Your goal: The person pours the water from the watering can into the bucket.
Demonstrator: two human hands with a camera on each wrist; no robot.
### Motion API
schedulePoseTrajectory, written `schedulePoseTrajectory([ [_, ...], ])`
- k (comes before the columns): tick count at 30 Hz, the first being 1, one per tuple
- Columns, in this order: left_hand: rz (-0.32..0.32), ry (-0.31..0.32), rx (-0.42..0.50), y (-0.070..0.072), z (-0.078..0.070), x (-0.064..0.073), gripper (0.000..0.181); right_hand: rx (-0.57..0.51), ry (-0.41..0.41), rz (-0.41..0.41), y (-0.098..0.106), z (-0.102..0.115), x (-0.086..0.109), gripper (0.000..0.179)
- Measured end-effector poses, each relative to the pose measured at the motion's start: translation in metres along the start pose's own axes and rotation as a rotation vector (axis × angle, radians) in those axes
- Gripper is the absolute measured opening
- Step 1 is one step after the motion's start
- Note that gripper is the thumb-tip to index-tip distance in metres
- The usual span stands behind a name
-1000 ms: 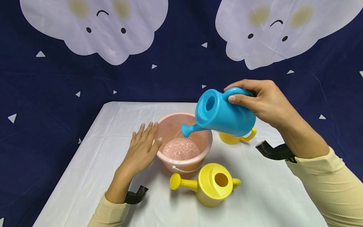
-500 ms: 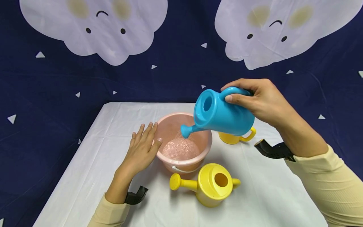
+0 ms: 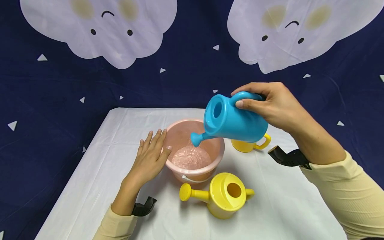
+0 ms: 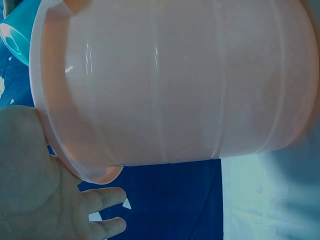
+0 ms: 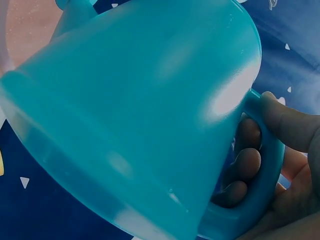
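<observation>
My right hand (image 3: 270, 105) grips the handle of a blue watering can (image 3: 240, 123), its fingers curled through the handle (image 5: 272, 155) in the right wrist view. The can is tilted, its spout down over a pink bucket (image 3: 220, 159). Rippling water (image 3: 192, 157) lies in the bucket's bottom. With fingers straight, my left hand (image 3: 150, 160) rests against the bucket's left rim. The left wrist view shows the palm (image 4: 30, 175) at the rim, beside the bucket's outer wall (image 4: 185, 80).
A yellow watering can (image 3: 220, 203) stands in front of the bucket, spout to the left. Behind the blue can, a second yellow piece with a handle (image 3: 264, 142) is partly hidden. A white cloth (image 3: 90, 186) covers the table; a dark blue backdrop (image 3: 198, 83) hangs behind it.
The right hand and blue watering can have shifted slightly left, the can a little more tipped. Ripples in the bucket differ. The left hand has stayed in place.
</observation>
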State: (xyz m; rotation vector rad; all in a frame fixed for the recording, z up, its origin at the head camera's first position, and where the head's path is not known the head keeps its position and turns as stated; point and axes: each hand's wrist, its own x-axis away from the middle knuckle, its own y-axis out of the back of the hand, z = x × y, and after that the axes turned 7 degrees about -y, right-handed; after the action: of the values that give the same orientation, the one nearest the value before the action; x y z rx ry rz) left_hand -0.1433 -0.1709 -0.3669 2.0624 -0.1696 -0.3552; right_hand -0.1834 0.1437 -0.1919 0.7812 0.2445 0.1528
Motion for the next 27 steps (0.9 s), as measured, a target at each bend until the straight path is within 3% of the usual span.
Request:
schedulePoseTrajectory([
  [27, -0.006, -0.003, 0.007, -0.0005, 0.0006, -0.0001, 0.062, 0.05, 0.002, 0.021, -0.0025, 0.0082, -0.005, 0.026],
])
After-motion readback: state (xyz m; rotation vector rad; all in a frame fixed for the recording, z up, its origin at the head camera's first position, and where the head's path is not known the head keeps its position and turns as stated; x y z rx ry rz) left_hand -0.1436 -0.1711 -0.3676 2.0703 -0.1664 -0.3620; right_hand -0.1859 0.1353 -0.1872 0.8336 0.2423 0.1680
